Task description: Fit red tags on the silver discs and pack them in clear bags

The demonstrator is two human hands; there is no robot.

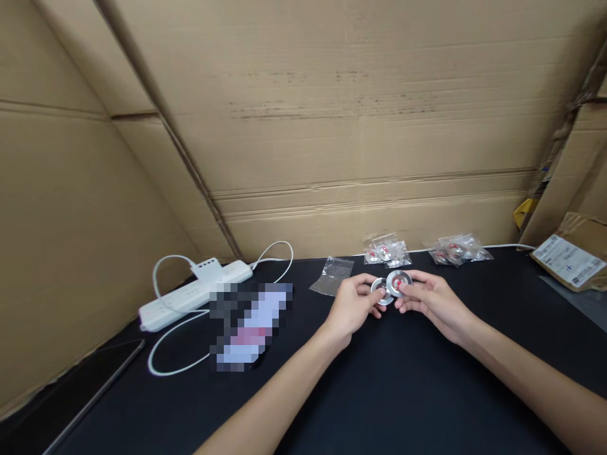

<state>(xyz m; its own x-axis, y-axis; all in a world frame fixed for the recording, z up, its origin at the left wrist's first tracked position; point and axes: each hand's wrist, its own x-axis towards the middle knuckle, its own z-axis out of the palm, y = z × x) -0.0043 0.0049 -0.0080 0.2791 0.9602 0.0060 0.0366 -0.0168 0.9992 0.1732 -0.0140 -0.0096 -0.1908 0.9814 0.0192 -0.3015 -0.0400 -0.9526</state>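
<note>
1. Pinching, in the head view, a silver ring [387, 298] between the thumb and fingers of the left hand [351, 306], grip closed and narrow.
2. Holding a silver disc [394, 276], red at its middle, in the right hand [434, 300], thumb on the face and fingers curled behind, likewise closed.
3. Bringing both pieces side by side over the black table [360, 392], disc partly covering ring; cannot tell how firmly they touch.
4. Seeing, just beyond the left hand, a see-through bag [334, 276] lying flat.
5. Seeing, farther back near the cardboard wall [355, 139], two piles: left packets [386, 251] and right packets [459, 249], both with shiny, partly red contents.
6. Noting, at left, a white power strip [175, 302] bearing a charger [208, 273], with a white cable [164, 375] looping beside a pixelated item [251, 328].
7. Noting, far right, a brown parcel [576, 230] with a white label [569, 260].
</note>
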